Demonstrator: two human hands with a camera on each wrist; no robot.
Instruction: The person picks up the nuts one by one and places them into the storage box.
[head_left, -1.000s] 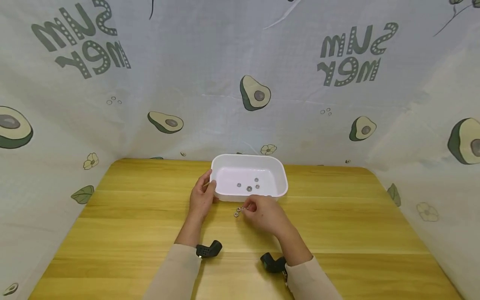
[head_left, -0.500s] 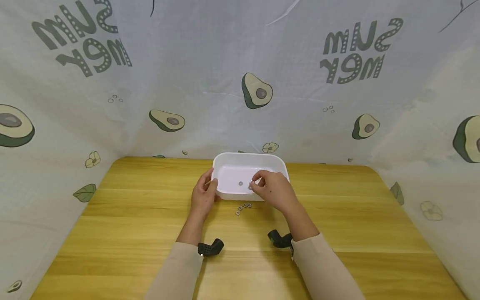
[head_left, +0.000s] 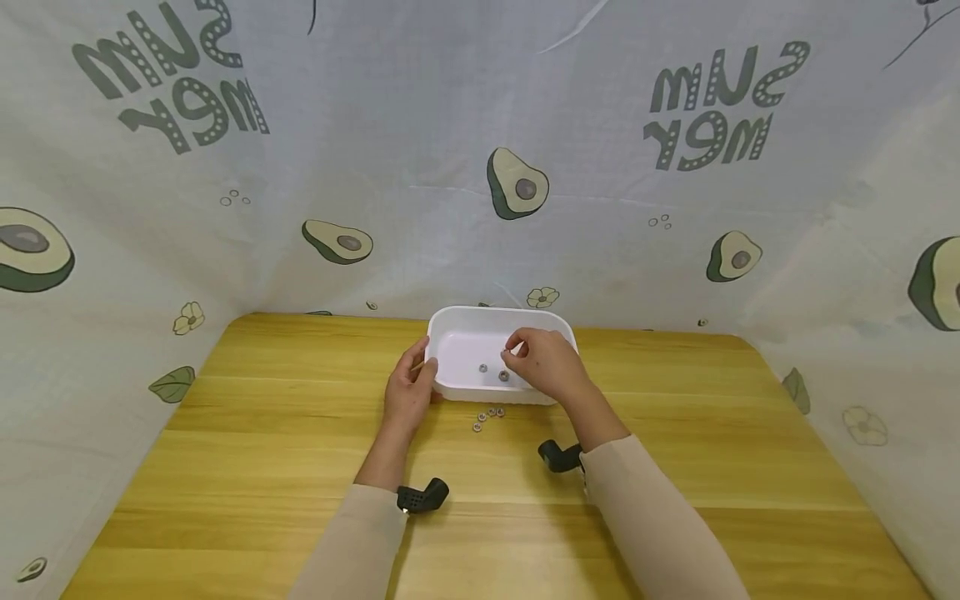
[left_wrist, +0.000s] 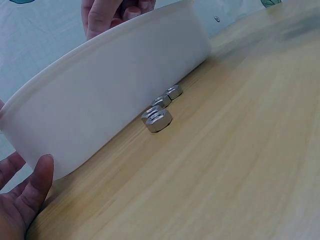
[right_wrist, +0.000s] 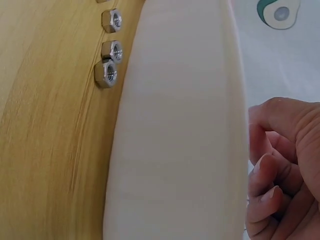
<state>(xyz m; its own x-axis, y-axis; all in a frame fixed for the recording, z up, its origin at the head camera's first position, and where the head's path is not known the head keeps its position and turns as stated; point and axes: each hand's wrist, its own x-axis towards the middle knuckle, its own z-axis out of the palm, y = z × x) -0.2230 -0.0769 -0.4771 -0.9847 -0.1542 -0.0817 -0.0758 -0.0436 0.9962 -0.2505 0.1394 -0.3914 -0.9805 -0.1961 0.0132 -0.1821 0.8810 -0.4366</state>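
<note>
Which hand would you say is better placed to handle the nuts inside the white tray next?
Probably the right hand: its fingers reach in over the tray, close to the nuts inside. The left hand holds the tray's left end, farther from them.

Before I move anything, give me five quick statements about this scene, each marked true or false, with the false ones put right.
1. The left grip holds the white tray at its left end. True.
2. The tray is bare inside. False: at least two nuts lie in it.
3. Four loose nuts sit on the table, outside the tray. True.
4. The right grip hangs over the tray. True.
5. The tray is upside down. False: it stands open side up.
</note>
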